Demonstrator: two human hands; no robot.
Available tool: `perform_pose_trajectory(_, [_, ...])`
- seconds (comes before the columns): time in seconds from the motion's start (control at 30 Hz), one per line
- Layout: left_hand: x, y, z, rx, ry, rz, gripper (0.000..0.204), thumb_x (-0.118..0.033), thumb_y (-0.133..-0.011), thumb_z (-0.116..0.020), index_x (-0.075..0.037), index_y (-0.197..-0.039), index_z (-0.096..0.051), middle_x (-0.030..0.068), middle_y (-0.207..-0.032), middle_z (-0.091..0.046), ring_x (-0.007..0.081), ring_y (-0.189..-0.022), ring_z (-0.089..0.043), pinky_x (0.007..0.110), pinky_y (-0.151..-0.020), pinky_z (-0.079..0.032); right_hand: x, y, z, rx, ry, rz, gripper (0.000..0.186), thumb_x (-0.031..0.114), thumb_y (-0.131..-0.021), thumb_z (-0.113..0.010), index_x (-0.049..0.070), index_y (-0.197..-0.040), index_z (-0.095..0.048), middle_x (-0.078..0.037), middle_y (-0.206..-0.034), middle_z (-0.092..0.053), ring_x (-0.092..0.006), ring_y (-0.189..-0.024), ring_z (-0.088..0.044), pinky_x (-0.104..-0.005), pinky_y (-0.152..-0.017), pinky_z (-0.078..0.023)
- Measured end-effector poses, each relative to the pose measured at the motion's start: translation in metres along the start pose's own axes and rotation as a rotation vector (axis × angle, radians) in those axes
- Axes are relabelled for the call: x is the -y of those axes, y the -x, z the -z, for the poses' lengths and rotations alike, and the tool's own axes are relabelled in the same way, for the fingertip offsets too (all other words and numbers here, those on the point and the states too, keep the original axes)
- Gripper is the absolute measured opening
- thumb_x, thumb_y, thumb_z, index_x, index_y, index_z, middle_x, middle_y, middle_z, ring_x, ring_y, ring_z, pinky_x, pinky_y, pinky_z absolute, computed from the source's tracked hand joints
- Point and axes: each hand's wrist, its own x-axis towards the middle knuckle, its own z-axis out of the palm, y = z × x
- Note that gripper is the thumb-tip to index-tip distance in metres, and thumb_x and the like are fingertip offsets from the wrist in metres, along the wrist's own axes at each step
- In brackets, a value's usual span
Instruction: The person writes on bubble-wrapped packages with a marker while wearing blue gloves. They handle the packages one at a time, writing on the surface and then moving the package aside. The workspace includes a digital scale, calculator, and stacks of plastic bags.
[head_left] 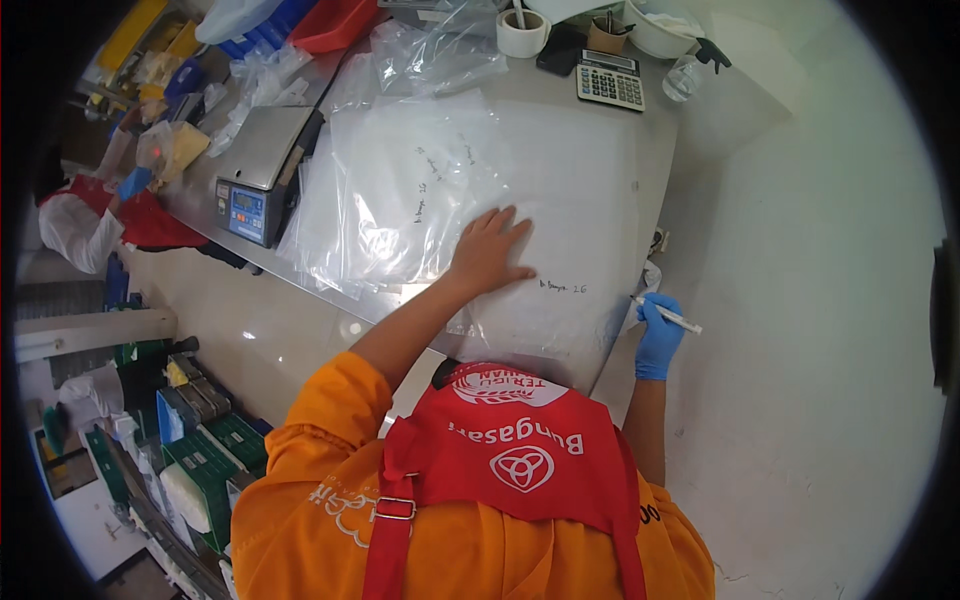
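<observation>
My bare left hand [488,252] lies flat with its fingers spread on a clear plastic bag [575,225] on the metal table [655,150]. Dark handwriting shows on that bag, just right of my thumb. In my blue-gloved right hand [656,345] is a white marker pen [683,320], held between the fingers off the table's right edge. Its dark tip points left, toward the bag, and I see it apart from the writing. To the left of my left hand, more clear bags [365,215] lie in an overlapping pile, some also with handwriting.
A digital scale [262,165] stands left of the bags. Along the far side are a calculator [610,82], a tape roll [522,35], a spray bottle [684,78] and a red tray [335,22]. A person in a red apron [150,222] works at far left. Green crates [215,475] stand lower left.
</observation>
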Motion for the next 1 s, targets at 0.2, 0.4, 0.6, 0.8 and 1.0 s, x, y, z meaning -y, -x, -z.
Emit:
perform_pose_trajectory(0.2, [0.013,-0.093,-0.009,-0.049,-0.071,0.111,0.108,-0.063,-0.076,-0.079,-0.029,-0.163,-0.027,0.0161,-0.171,-0.013,0.0402,-0.156,-0.018,0.051,-0.123,-0.030,0.007,0.020,0.011,-0.092,0.042,0.001,0.010,0.002,-0.090,-0.069,0.000,-0.100,-0.069,-0.007,-0.088,-0.068,-0.0122,-0.077,-0.063,-0.0265,-0.072,-0.051])
perform_pose_trajectory(0.4, [-0.012,-0.146,0.021,0.020,-0.207,0.060,0.102,-0.055,-0.069,-0.088,-0.022,-0.154,-0.042,0.0192,-0.162,-0.029,0.0405,-0.148,-0.032,0.052,-0.119,-0.035,0.006,0.053,0.040,-0.183,0.094,0.045,0.010,0.004,-0.091,-0.070,0.000,-0.100,-0.067,-0.006,-0.088,-0.068,-0.0120,-0.077,-0.063,-0.0268,-0.071,-0.051])
perform_pose_trajectory(0.6, [0.009,-0.198,0.017,-0.004,0.146,-0.103,0.040,-0.039,-0.089,-0.075,-0.007,-0.112,-0.072,0.0124,-0.094,-0.075,0.0263,-0.088,-0.072,0.044,-0.086,-0.052,0.016,0.068,0.048,-0.305,0.094,0.025,0.010,0.004,-0.091,-0.069,0.000,-0.100,-0.068,-0.007,-0.089,-0.068,-0.0126,-0.076,-0.063,-0.0269,-0.070,-0.051])
perform_pose_trajectory(0.8, [-0.003,-0.156,0.103,-0.276,0.855,0.039,0.025,-0.024,-0.095,-0.069,0.001,-0.101,-0.069,0.0101,-0.092,-0.073,0.0176,-0.075,-0.069,0.037,-0.074,-0.054,0.016,0.063,0.052,-0.350,0.086,0.050,0.011,0.003,-0.091,-0.069,-0.001,-0.101,-0.068,-0.008,-0.089,-0.069,-0.0130,-0.075,-0.063,-0.0270,-0.069,-0.051])
perform_pose_trajectory(1.0, [0.098,-0.046,0.118,-0.730,0.271,0.360,0.045,-0.025,-0.092,-0.072,-0.007,-0.131,-0.059,0.0195,-0.133,-0.059,0.0369,-0.115,-0.061,0.045,-0.093,-0.051,0.026,0.045,0.012,-0.237,0.012,0.024,0.010,0.002,-0.090,-0.069,-0.001,-0.099,-0.067,-0.008,-0.087,-0.068,-0.0125,-0.075,-0.061,-0.0268,-0.070,-0.050])
